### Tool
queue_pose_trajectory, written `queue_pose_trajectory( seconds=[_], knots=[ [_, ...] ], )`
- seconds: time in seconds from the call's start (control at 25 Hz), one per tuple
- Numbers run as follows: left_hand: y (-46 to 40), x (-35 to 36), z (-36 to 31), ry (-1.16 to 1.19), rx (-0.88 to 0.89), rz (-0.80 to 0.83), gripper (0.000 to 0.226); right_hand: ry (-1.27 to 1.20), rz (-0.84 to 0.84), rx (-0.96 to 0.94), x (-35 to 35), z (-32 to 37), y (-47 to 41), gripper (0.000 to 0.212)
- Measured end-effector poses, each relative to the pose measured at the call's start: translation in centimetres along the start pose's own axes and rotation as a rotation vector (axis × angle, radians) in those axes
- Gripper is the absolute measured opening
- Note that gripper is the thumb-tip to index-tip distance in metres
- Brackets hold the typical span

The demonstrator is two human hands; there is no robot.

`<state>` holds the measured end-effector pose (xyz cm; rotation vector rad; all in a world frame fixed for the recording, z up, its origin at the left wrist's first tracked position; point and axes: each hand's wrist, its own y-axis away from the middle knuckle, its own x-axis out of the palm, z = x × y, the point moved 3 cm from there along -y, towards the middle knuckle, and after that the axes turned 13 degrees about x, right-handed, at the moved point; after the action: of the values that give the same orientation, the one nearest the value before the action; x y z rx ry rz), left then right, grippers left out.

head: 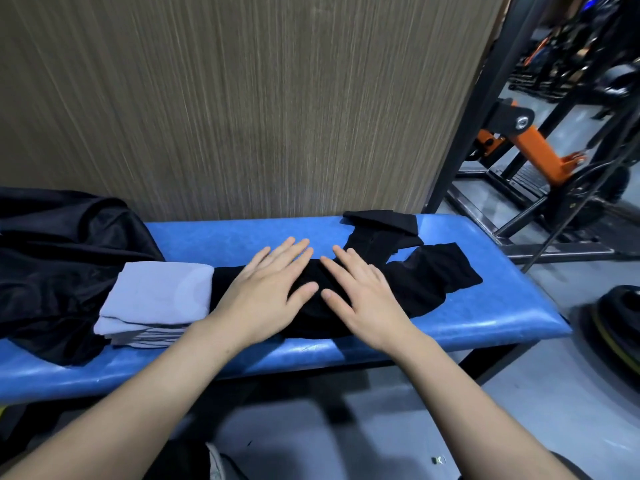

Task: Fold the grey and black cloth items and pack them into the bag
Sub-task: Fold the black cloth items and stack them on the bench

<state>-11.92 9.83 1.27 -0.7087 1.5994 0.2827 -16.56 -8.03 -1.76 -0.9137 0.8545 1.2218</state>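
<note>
You face a brown wood-grain wall panel behind a blue padded bench. To your right, black and orange gym equipment stands on a grey floor.

Two bare forearms reach in from 7 and 5 o'clock, converging toward 12. The left hand and right hand lie flat, palms down, side by side, fingers spread and extended, thumbs nearly touching at centre.

Blue bench, wood-grain wall, orange machine
</note>
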Motion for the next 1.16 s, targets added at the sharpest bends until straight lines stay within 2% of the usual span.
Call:
queue_pose_trajectory(
  seconds=[0.08,0.16,0.28,0.44,0.56,0.64,0.72,0.8,0.96,1.04,1.16],
  knots=[
    [0.4,1.3,0.5,-0.075,0.022,0.144,0.098,0.063,0.081,0.01,1.2,-0.3,0.0,0.076],
    [0.9,2.2,1.3,-0.106,0.026,0.216,0.111,0.08,0.145,0.031,2.2,-0.5,0.1,0.074],
    [1.0,2.4,1.7,-0.106,0.026,0.223,0.113,0.046,0.152,0.037,2.7,-0.7,0.1,0.063],
    [0.3,1.5,1.0,-0.109,0.008,0.215,0.115,-0.049,0.093,0.023,1.7,-1.1,0.1,0.06],
    [-1.1,-0.2,0.3,-0.064,-0.001,0.094,0.091,-0.174,-0.086,0.008,-0.9,-2.1,-0.1,0.055],
    [-2.3,-1.4,-0.7,-0.036,0.022,-0.054,0.071,-0.239,-0.212,0.037,-3.1,-3.8,-0.3,0.042],
    [-3.8,-2.2,-2.6,0.006,0.065,-0.19,0.045,-0.262,-0.32,0.15,-5.0,-6.9,-0.5,0.03],
    [-5.7,-2.0,-5.2,0.03,0.097,-0.234,0.025,-0.21,-0.415,0.323,-6.6,-11.2,-0.7,0.023],
    [-9.5,1.0,-10.5,-0.027,0.158,-0.185,0.026,-0.03,-0.387,0.639,-7.5,-18.4,-0.1,0.036],
    [-11.2,3.0,-12.7,-0.096,0.165,-0.137,0.03,0.005,-0.35,0.687,-7.5,-20.0,0.4,0.041],
    [-13.4,5.4,-14.2,-0.174,0.076,-0.029,0.036,0.042,-0.322,0.665,-7.2,-21.0,0.2,0.043]
  ],
)
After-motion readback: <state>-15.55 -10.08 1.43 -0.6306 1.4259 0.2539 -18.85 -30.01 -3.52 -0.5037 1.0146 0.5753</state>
